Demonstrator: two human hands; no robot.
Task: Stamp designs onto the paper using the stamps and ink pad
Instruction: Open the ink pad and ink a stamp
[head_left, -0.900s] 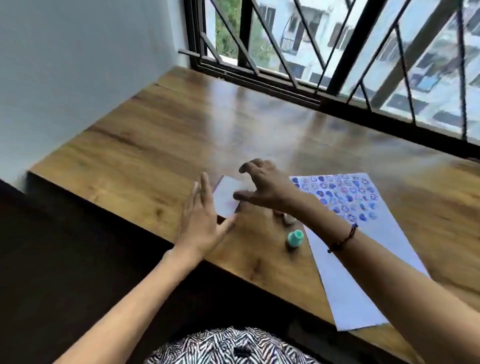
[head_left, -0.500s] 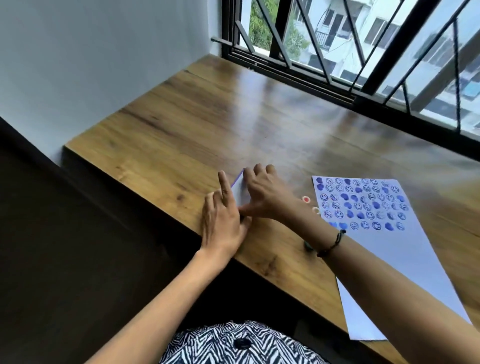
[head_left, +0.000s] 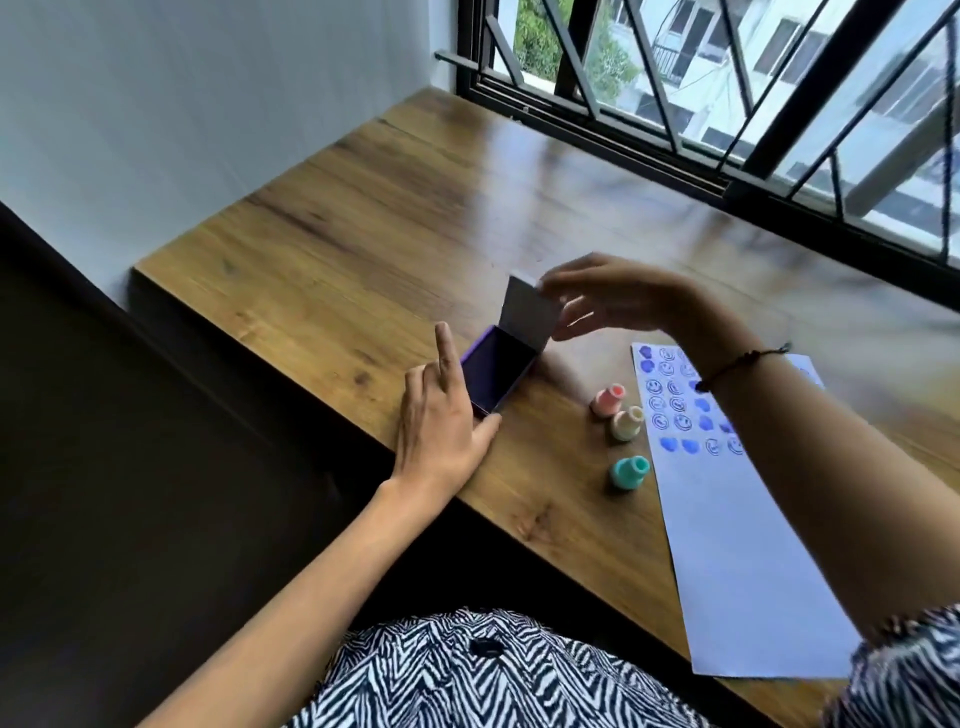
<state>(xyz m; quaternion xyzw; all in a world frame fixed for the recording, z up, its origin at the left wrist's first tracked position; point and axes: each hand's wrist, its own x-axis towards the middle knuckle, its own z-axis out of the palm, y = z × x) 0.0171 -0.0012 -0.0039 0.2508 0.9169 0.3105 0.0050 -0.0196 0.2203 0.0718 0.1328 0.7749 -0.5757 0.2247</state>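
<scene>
Opening the ink pad (head_left: 497, 375) near the bench (head_left: 363, 249) edge: left hand (head_left: 441, 423) flat, bracing its base; right hand (head_left: 618, 296) pinching the raised lid (head_left: 530, 317). Next, probably: choosing a stamp (head_left: 628, 472) (three stand beside the half-printed paper (head_left: 737, 561)) and inking it.

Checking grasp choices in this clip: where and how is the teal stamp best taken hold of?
Grip the teal stamp by its narrow upper neck, coming down from above with the right hand. It stands upright on its wider base, apart from the cream stamp and beside the paper, so thumb and fingertips should fit around the neck. Probably the easiest hold for then pressing it onto the open ink pad.
</scene>
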